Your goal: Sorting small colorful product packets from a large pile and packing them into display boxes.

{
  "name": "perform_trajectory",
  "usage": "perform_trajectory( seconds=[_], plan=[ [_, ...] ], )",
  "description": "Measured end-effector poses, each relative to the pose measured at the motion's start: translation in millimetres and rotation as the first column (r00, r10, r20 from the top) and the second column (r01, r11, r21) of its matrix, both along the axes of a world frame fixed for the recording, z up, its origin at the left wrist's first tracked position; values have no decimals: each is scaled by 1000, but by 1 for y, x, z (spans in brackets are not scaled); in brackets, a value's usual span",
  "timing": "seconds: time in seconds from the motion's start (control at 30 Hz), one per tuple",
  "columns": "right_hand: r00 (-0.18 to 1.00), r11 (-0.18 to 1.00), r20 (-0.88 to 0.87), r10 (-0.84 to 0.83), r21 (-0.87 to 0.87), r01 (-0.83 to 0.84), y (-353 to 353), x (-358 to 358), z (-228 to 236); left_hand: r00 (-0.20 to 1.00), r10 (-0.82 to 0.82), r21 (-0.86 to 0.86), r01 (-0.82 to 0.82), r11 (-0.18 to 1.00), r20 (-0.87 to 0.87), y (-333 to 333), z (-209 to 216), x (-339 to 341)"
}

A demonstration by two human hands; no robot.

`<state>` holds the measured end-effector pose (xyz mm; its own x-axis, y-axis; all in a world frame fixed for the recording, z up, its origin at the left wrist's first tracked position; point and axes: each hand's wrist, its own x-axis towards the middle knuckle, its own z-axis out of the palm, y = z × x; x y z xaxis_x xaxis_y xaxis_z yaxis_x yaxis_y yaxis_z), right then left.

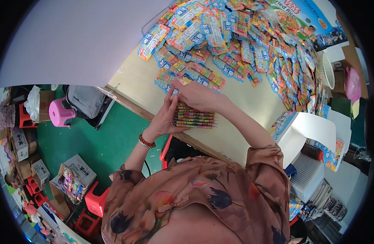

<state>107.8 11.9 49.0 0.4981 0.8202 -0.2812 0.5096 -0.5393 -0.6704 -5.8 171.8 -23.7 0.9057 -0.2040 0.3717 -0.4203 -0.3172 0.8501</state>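
A neat stack of flat, colourful candy packets (pixel 197 118) is at the table's near edge, its layered edges showing red, green and yellow. My left hand (pixel 165 117) is closed around the stack's left side, with its fingers reaching up toward the far end. Bent over that far end, my right hand (pixel 199 96) has its fingers pinched together beside the left fingertips. A small whitish-blue bit of packet shows between the hands; the rest of their grip is hidden. Just beyond the fingers lie loose candy packets (pixel 205 75) with scalloped blue borders.
A big heap of similar packets (pixel 246 28) covers the table's far side. An open printed carton (pixel 303 126) stands at the right, near a white basket (pixel 326 70). Left of the table are a pink stool (pixel 61 112), a red stool (pixel 96 199) and cartons on the green floor.
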Motion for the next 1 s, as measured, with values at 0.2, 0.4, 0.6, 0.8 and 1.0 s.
perform_trajectory(
  seconds=[0.2,0.4,0.6,0.8,1.0],
  plan=[
    [983,980,15,-184,83,182,5,54,-19,980,-147,234,175,956,-134,5,11,5],
    [711,910,638,295,39,-413,51,49,-59,982,-139,344,175,923,-128,4,18,8],
    [735,878,484,476,-316,-360,64,72,-48,988,-139,338,153,929,-65,1,16,-1],
    [948,940,282,151,-336,-50,19,83,-14,964,-184,146,214,966,-192,-1,10,-2],
    [808,995,585,62,29,-98,-37,75,18,958,-214,148,243,959,-193,-2,9,0]
  ],
)
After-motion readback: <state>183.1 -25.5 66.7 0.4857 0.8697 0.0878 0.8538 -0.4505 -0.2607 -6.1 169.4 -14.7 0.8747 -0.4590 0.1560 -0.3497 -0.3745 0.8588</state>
